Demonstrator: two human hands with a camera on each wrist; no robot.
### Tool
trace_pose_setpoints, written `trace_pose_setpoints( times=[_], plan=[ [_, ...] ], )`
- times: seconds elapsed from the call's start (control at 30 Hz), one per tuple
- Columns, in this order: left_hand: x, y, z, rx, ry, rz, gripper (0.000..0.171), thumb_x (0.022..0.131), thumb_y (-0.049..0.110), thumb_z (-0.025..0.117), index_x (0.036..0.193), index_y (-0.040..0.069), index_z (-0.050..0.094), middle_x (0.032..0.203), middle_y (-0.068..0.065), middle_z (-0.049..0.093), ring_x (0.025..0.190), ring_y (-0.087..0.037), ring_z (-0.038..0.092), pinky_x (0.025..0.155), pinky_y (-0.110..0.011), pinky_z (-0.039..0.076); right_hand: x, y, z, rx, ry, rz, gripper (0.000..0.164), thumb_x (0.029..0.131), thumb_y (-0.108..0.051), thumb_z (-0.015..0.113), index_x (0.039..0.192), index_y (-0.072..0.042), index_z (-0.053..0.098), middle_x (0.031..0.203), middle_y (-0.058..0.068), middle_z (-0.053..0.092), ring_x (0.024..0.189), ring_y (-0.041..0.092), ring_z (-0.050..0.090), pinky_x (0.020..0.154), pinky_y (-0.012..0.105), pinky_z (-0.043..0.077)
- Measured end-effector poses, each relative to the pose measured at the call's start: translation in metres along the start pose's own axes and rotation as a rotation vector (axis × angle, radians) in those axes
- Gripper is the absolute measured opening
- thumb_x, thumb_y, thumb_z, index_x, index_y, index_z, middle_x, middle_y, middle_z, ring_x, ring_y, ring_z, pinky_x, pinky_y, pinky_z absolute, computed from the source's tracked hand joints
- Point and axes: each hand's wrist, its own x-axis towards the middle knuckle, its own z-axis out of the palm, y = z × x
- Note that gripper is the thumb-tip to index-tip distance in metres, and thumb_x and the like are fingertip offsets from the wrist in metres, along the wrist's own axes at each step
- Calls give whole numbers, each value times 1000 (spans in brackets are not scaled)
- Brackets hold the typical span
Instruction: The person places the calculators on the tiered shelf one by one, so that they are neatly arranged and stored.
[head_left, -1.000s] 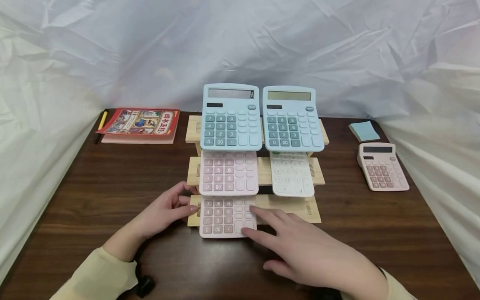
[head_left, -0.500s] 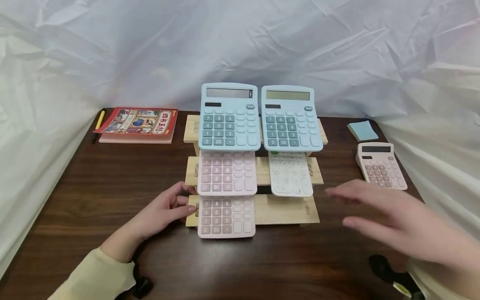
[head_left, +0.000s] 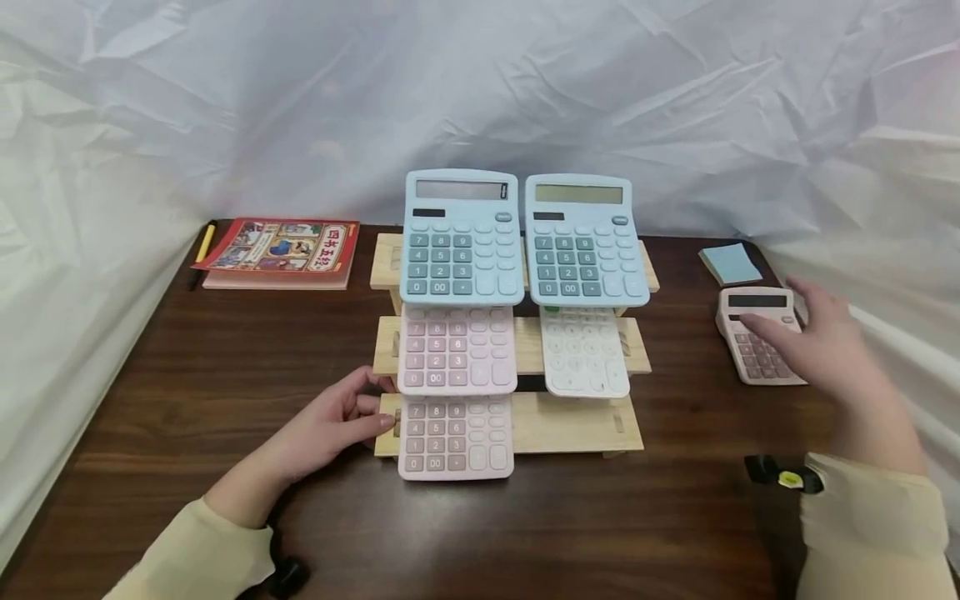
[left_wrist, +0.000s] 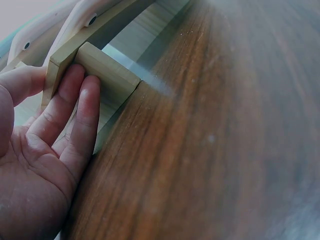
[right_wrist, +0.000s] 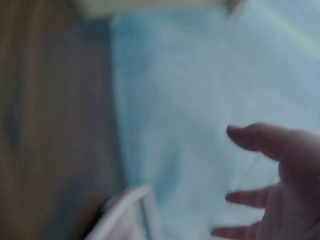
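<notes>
My left hand [head_left: 322, 425] grips the left end of the lowest board of a stepped wooden rack [head_left: 570, 423]. In the left wrist view the thumb lies on one side of the board [left_wrist: 52, 75] and the fingers on the other. At the right, my right hand [head_left: 821, 337] hovers over a loose pink calculator [head_left: 750, 302], fingers spread and covering part of it; contact is unclear. The right wrist view is blurred. On the rack stand two blue calculators [head_left: 462, 237], two pink calculators [head_left: 456, 437] and a white calculator [head_left: 585, 354].
A red-covered book [head_left: 281, 246] lies at the back left beside a yellow and black pen [head_left: 204, 246]. Blue sticky notes [head_left: 730, 263] sit behind the loose calculator. White sheeting [head_left: 480, 100] hangs behind and along both sides of the dark wooden table [head_left: 225, 358].
My right hand has left the lowest pink calculator on the rack and moved right to the loose pink calculator. My left hand has stayed at the rack.
</notes>
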Motion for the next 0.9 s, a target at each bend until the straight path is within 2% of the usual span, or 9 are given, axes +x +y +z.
trace_pose_setpoints(
  times=[0.13,0.23,0.33,0.47,0.53,0.7,0.8,0.9],
  plan=[
    [0,1,1,0,3,-10,37,98,13,58,127,3,36,100,-19,69,81,-25,65,69,-38,54,13,47,16,-106,-12,105,100,91,-54,58,152,1,2,142,46,14,125,66,14,91,73,20],
    [0,1,2,-5,-2,-13,38,98,13,58,127,3,35,99,-19,69,80,-25,65,68,-38,54,16,70,25,-140,-52,96,98,89,-53,62,146,10,13,127,47,29,113,63,27,86,68,28],
    [1,0,1,-4,1,-11,38,98,13,58,127,3,35,100,-19,69,80,-25,65,68,-38,54,18,81,32,-154,-71,60,97,87,-52,66,140,14,18,118,42,38,106,60,33,82,64,32],
    [1,0,1,-5,-2,-11,38,99,13,58,128,4,35,101,-19,69,81,-27,65,69,-38,54,20,80,36,-198,-52,49,101,83,-55,69,138,12,19,114,42,36,103,60,28,81,64,29],
    [0,0,0,-9,-5,-10,38,99,12,58,128,4,35,102,-19,69,83,-27,65,69,-39,55,20,76,37,-224,-49,54,97,81,-58,70,131,11,24,106,41,37,100,60,29,79,63,29],
    [0,0,0,-5,-5,1,38,99,13,58,128,4,35,103,-18,69,84,-28,65,70,-39,54,17,66,38,-259,-62,47,82,78,-60,71,107,4,31,88,26,36,91,56,29,71,57,28],
    [1,0,0,2,-9,5,38,99,12,58,128,4,36,103,-18,69,83,-27,65,69,-38,54,16,63,38,-263,-71,36,83,78,-59,72,110,5,30,89,26,36,91,57,28,71,57,27],
    [1,0,0,9,-10,8,38,98,12,58,128,5,36,102,-17,69,83,-27,64,69,-37,54,15,62,38,-269,-77,26,89,79,-58,72,120,8,28,92,29,37,92,58,27,71,58,26]
  ],
)
